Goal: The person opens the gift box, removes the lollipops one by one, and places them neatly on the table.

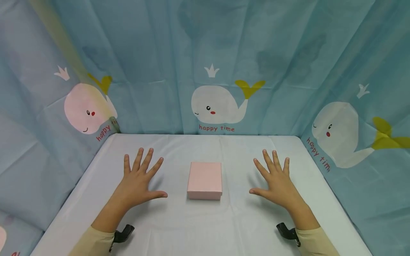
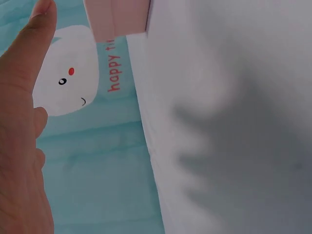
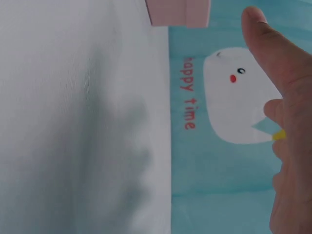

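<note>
A pink lidded box (image 1: pixel 204 177) sits on the white table between the two hands, its lid on. To its left, my left hand (image 1: pixel 138 183) hovers above the table with fingers spread and straight, touching nothing. My right hand (image 1: pixel 276 182) is held the same way to the right of the box, also apart from it. In the left wrist view the thumb (image 2: pixel 29 48) shows at the left, and a corner of the box (image 2: pixel 119 19) at the top. The right wrist view has the thumb (image 3: pixel 278 48) at the right and the box (image 3: pixel 178 12) at the top edge.
The white table (image 1: pixel 205 227) has a smooth cover and rounded far corners. Blue curtains (image 1: pixel 153 99) printed with whales enclose it at the back and both sides. A black wrist camera mount (image 1: pixel 124 233) sits at the left cuff, another mount (image 1: pixel 287 232) at the right.
</note>
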`<move>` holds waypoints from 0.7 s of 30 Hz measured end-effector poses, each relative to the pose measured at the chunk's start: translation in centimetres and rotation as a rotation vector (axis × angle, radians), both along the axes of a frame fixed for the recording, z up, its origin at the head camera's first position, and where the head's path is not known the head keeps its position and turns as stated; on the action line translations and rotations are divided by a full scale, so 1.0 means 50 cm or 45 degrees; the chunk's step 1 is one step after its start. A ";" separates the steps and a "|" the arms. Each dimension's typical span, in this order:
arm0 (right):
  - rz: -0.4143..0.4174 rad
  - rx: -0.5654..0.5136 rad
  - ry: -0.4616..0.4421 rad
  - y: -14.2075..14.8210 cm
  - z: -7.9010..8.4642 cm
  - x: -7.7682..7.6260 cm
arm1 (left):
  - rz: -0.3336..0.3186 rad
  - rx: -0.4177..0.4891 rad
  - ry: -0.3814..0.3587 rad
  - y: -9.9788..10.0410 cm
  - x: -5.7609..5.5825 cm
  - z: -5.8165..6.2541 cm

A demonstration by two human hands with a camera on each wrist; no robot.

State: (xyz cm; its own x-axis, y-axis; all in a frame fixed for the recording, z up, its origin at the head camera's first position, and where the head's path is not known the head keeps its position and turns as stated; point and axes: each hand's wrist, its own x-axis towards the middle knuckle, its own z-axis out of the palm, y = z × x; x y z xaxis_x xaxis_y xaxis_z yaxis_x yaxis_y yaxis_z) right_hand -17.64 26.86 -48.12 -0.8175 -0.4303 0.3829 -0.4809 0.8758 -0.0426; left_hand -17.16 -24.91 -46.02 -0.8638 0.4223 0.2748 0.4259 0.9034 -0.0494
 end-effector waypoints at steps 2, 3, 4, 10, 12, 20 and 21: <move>0.009 -0.030 -0.014 -0.008 -0.002 0.000 | -0.009 0.020 -0.020 0.009 -0.002 -0.004; 0.015 -0.045 -0.022 -0.012 -0.002 0.001 | -0.011 0.026 -0.029 0.014 -0.002 -0.005; 0.022 -0.064 -0.035 -0.017 -0.002 0.002 | -0.015 0.036 -0.039 0.019 -0.002 -0.007; 0.059 -0.153 -0.111 -0.050 -0.001 0.003 | -0.038 0.144 -0.108 0.051 -0.003 -0.015; 0.069 -0.161 -0.121 -0.059 0.000 0.001 | -0.045 0.183 -0.135 0.063 -0.003 -0.016; 0.123 -0.260 -0.209 -0.086 0.001 0.004 | -0.057 0.305 -0.225 0.106 0.001 -0.024; 0.128 -0.276 -0.224 -0.089 0.002 0.005 | -0.062 0.330 -0.236 0.111 0.002 -0.025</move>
State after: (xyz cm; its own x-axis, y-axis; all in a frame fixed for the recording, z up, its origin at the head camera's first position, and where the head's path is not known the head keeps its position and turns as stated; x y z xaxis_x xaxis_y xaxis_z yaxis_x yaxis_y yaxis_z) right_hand -17.39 22.42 -48.00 -0.8370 -0.4359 0.3308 -0.5332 0.7855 -0.3141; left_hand -17.07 -19.36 -47.28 -0.8896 0.4011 0.2184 0.4494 0.8539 0.2624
